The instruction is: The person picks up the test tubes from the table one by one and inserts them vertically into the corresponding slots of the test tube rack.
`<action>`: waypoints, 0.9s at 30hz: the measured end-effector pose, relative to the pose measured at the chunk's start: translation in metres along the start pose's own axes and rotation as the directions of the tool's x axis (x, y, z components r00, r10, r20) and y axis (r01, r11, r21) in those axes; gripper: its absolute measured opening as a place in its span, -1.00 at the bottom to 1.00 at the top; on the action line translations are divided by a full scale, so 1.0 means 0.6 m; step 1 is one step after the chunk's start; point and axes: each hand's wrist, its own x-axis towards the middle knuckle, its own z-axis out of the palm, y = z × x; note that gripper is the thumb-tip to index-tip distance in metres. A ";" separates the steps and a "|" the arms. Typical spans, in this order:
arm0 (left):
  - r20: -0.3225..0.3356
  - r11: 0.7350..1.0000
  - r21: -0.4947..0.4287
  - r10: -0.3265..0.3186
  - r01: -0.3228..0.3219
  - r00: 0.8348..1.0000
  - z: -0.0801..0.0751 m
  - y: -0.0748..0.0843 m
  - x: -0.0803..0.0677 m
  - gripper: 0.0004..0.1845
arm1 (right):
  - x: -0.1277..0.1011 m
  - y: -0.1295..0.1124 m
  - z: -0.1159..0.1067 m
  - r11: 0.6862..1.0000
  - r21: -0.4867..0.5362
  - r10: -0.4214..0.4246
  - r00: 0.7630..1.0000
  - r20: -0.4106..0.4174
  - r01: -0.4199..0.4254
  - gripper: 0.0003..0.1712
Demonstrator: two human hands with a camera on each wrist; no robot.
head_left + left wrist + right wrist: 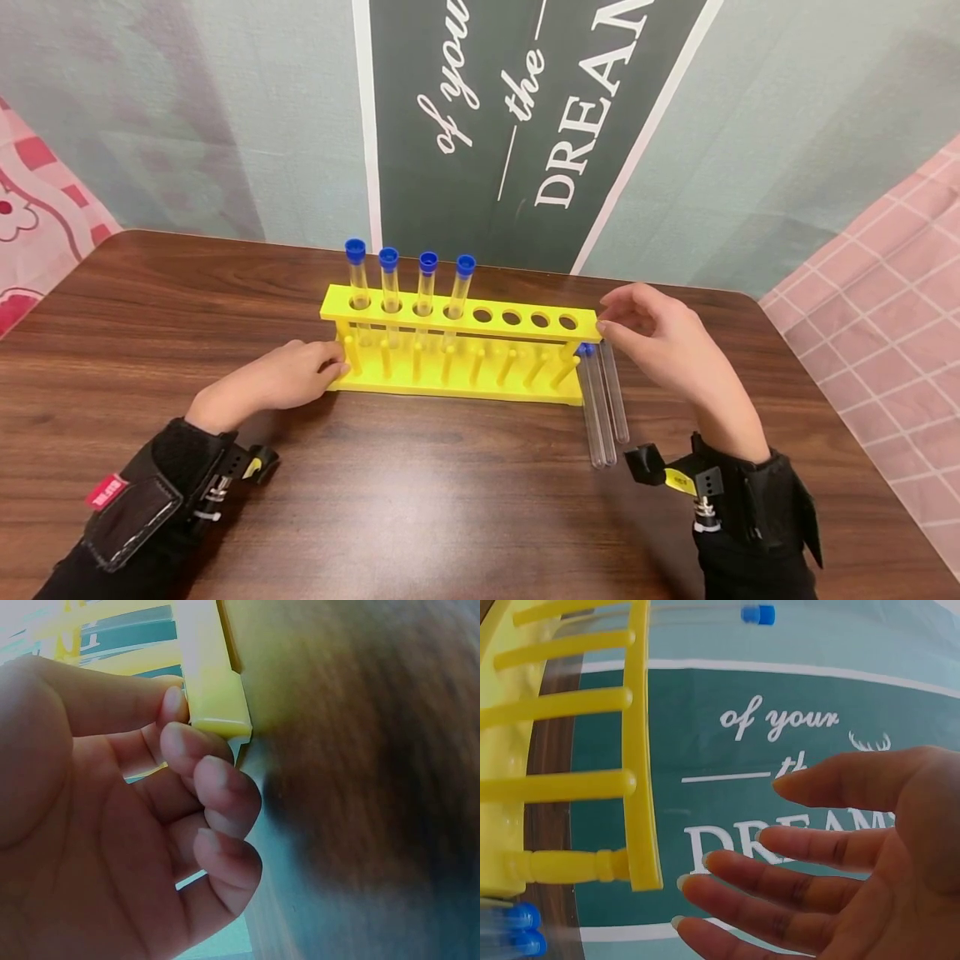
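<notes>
A yellow test tube rack [450, 385] stands upright on the table. Several clear tubes with blue caps [427, 262] fill the holes of its left half; the right-hand holes hold nothing. My left hand [288, 375] pinches the rack's lower left end, and the left wrist view shows thumb and fingertips at the yellow base [217, 697]. Beside the rack's upper right corner is my right hand [663, 337], its fingers spread and loosely bent. In the right wrist view that hand [840, 892] has nothing between its fingers, apart from the top bar [639, 765].
Loose capped test tubes [595, 408] lie on the brown wooden table [450, 500] by the rack's right end, below the right hand. Behind the table hangs a cloth [300, 125] with white lettering. A pink tiled-pattern cloth [892, 333] borders the right side.
</notes>
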 end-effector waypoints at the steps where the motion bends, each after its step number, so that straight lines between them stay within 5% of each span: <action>1: 0.000 1.000 -0.002 -0.001 0.001 1.000 0.000 0.000 0.000 -0.83 | 0.001 0.003 -0.001 1.000 -0.006 0.007 1.000 0.006 -0.007 -0.68; 8: 0.001 1.000 -0.002 -0.004 0.004 1.000 0.000 0.000 0.000 -0.83 | 0.007 0.024 -0.007 0.998 -0.025 0.060 0.996 0.065 -0.058 -0.62; 27: 0.002 1.000 -0.001 0.000 0.000 1.000 0.000 -0.003 0.001 -0.84 | 0.028 0.082 -0.006 0.971 0.136 0.163 0.961 0.225 -0.197 -0.50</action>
